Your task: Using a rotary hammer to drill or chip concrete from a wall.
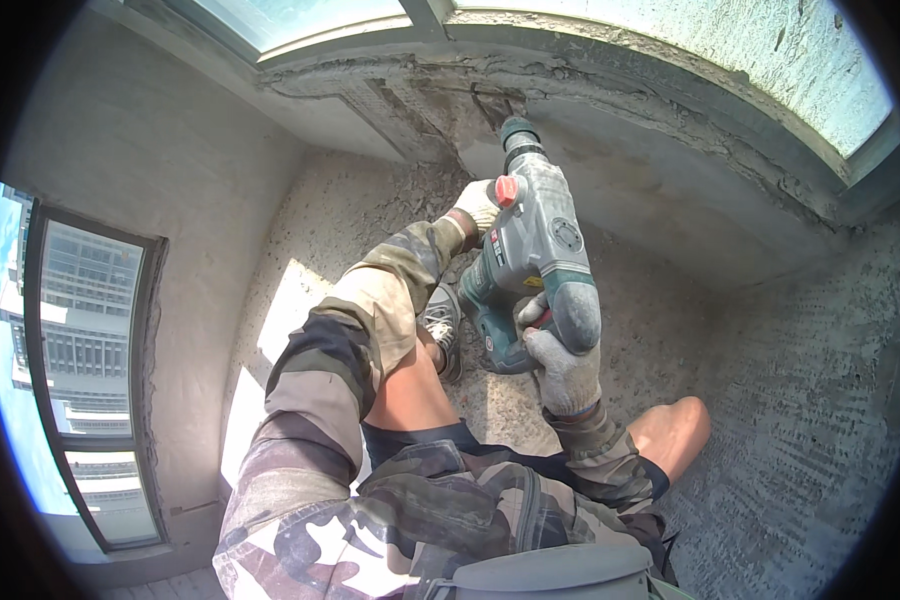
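A grey and green rotary hammer [545,230] with a red knob on its side points away from me, up toward the wall under the window. Its bit [507,107] meets the rough, chipped masonry [440,105] below the window frame; the exact contact is hard to make out. My right hand [567,372], in a pale work glove, is closed around the rear handle near the red trigger. Farther forward, my gloved left hand [478,205] holds the tool's left side near the front, its fingers partly hidden behind the body.
Windows [670,45] run along the top of the wall ahead. At the left is another window [88,380] with buildings outside. A rough, scored wall [800,400] stands at the right. Rubble and dust cover the floor [370,195] near my shoe [440,325].
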{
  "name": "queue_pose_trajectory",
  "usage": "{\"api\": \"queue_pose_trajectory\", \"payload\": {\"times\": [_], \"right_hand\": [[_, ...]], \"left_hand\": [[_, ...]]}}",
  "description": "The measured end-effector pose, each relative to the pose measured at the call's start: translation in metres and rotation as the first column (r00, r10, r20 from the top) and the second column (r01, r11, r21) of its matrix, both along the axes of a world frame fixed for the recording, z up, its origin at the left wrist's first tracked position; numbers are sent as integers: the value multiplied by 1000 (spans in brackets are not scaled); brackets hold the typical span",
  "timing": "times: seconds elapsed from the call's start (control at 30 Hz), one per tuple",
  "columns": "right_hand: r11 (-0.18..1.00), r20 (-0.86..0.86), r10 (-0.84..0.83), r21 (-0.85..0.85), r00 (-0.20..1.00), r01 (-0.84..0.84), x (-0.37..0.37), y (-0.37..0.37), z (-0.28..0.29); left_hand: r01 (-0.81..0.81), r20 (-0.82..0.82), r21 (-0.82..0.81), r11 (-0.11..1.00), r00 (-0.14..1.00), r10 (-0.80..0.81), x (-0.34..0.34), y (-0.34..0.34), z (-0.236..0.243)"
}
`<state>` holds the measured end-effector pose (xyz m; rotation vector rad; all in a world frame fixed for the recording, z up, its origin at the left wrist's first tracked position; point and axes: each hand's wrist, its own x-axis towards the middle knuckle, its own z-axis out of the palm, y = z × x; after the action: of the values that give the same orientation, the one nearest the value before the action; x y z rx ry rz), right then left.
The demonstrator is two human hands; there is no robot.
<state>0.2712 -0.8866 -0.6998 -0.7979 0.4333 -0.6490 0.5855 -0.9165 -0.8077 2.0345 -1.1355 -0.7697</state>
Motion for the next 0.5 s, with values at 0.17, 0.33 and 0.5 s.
{"api": "queue_pose_trajectory", "payload": {"times": [0.17, 0.33, 0.5], "right_hand": [[991, -89, 79, -100, 993, -88, 15, 11, 0], [940, -110, -78, -338, 991, 37, 37, 22, -6], [901, -193, -37, -431, 981, -51, 39, 10, 21]], "left_hand": [[-112, -468, -173, 978, 884, 19, 11, 15, -1], [-153, -526, -132, 979, 848, 62, 12, 10, -11], [-225, -603, -81, 971, 787, 132, 3, 4, -2]]}}
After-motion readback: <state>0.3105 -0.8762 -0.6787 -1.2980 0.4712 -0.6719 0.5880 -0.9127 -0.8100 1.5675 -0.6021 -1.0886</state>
